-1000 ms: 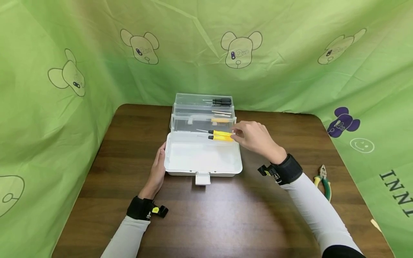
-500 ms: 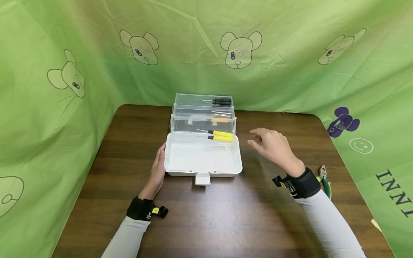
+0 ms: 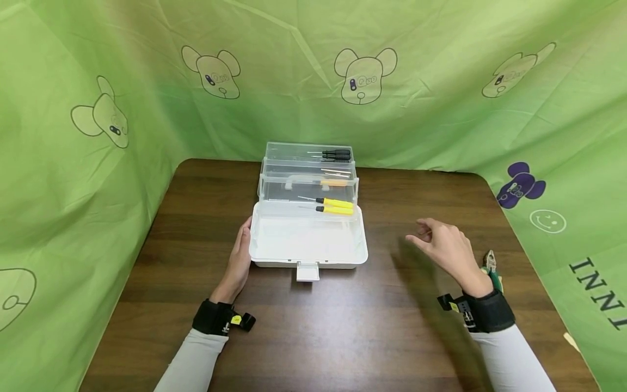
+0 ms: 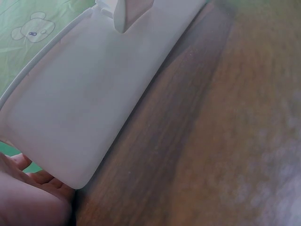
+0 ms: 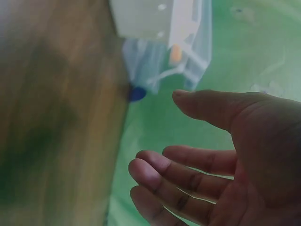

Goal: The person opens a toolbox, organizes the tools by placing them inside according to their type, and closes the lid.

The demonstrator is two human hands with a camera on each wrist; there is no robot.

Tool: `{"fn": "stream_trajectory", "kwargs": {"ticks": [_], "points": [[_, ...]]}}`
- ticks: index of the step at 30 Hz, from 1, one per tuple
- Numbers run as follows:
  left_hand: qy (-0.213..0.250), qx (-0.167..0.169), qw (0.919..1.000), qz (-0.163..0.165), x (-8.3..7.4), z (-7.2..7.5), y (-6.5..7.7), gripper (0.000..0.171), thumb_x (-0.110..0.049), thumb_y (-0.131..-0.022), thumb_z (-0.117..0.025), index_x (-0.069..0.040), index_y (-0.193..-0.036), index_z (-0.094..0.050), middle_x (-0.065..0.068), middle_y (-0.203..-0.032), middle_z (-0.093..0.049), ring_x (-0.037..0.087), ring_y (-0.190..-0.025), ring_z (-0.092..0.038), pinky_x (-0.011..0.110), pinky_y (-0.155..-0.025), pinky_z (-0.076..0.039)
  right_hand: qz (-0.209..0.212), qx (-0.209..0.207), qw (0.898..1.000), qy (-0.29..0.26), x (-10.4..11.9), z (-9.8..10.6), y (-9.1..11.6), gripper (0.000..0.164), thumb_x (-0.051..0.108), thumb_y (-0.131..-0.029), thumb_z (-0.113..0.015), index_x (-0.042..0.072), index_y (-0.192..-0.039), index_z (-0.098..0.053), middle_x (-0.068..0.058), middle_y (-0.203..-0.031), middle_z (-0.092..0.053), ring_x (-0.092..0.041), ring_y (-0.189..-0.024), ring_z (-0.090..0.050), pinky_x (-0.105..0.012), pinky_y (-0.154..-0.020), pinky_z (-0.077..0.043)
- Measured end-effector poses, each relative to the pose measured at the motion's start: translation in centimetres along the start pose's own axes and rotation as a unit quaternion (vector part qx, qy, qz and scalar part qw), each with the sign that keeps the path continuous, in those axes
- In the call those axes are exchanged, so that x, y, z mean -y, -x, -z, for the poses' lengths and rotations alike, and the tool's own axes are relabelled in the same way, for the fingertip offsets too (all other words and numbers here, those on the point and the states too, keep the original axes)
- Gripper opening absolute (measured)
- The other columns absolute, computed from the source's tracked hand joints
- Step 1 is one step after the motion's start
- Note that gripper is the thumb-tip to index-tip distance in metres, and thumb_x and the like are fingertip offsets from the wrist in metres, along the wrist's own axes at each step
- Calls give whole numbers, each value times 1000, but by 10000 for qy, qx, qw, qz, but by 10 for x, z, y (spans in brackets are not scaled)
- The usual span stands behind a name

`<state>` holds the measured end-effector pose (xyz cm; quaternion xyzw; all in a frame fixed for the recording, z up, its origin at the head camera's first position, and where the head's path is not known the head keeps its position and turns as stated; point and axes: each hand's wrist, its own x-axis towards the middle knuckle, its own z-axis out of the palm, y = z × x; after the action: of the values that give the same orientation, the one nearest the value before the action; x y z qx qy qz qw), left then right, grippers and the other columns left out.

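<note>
An opened white toolbox (image 3: 308, 237) stands mid-table, its clear tiered trays (image 3: 279, 190) spread out behind the base. Two yellow-handled screwdrivers (image 3: 339, 206) lie side by side in the lowest tray. Higher up are an orange-yellow handle (image 3: 334, 183) and several black-handled screwdrivers (image 3: 337, 155). My left hand (image 3: 238, 261) rests against the box's left side; in the left wrist view its fingers (image 4: 47, 181) reach behind the corner. Over the table to the right of the box, my right hand (image 3: 448, 247) is empty, fingers loosely bent and thumb apart.
Pliers (image 3: 491, 267) with green and yellow handles lie at the right, partly hidden behind my right wrist. The box's front latch (image 3: 307, 271) hangs down toward me. A green printed cloth (image 3: 294, 71) surrounds the wooden table (image 3: 313, 337) at the back and sides.
My right hand has left the yellow screwdrivers, which stay in the lowest tray, and has moved right and toward me. The left hand and the box have kept their places.
</note>
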<state>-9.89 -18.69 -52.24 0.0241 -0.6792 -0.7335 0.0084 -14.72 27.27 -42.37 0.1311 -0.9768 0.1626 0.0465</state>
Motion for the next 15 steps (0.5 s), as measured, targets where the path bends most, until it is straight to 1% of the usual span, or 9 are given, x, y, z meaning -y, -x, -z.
{"fn": "stream_trajectory", "kwargs": {"ticks": [3,6,8,10,13,15], "points": [[4,-13,10000,-2,1,-1,0,65,-48,-116,-19,-12,-170,-18,7,-176,-16,24,-161,-15,48,-129,-13,-225,21,9997,97,-13,-1,12,54,37,-95,-81,-1,-131,-69,-15,-101,-78,-35,-87,-73,-52,-61,-54],[-2,-30,10000,-5,1,-1,0,64,-48,-116,-19,-13,-170,-19,6,-176,-17,24,-161,-16,49,-129,-14,-314,19,9994,133,-24,0,20,56,35,-95,-81,-4,-132,-67,-19,-103,-77,-39,-89,-72,-55,-64,-54],[-26,-35,10000,9,1,-1,0,64,-49,-116,-20,-14,-170,-19,6,-176,-17,24,-161,-16,48,-129,-14,-417,99,9990,110,-31,2,26,58,34,-95,-81,-7,-132,-66,-23,-104,-77,-43,-91,-72,-59,-69,-55],[-25,-27,10000,9,0,-1,0,65,-48,-116,-20,-13,-170,-19,6,-177,-17,24,-161,-15,49,-129,-14,-568,323,9978,95,-37,4,31,64,37,-96,-80,-11,-134,-62,-27,-107,-75,-48,-96,-71,-63,-77,-54],[15,-35,10000,8,0,-1,0,65,-49,-116,-20,-13,-170,-19,6,-176,-17,25,-161,-16,48,-128,-15,-869,760,9933,69,-47,8,37,74,42,-98,-77,-16,-138,-55,-33,-114,-72,-54,-105,-67,-72,-91,-46],[29,-21,10000,6,0,-1,0,65,-48,-116,-20,-12,-170,-19,7,-176,-17,25,-161,-16,49,-128,-15,-1036,937,9902,41,-53,10,41,79,44,-99,-75,-18,-141,-50,-36,-117,-70,-58,-109,-63,-76,-98,-38]]}}
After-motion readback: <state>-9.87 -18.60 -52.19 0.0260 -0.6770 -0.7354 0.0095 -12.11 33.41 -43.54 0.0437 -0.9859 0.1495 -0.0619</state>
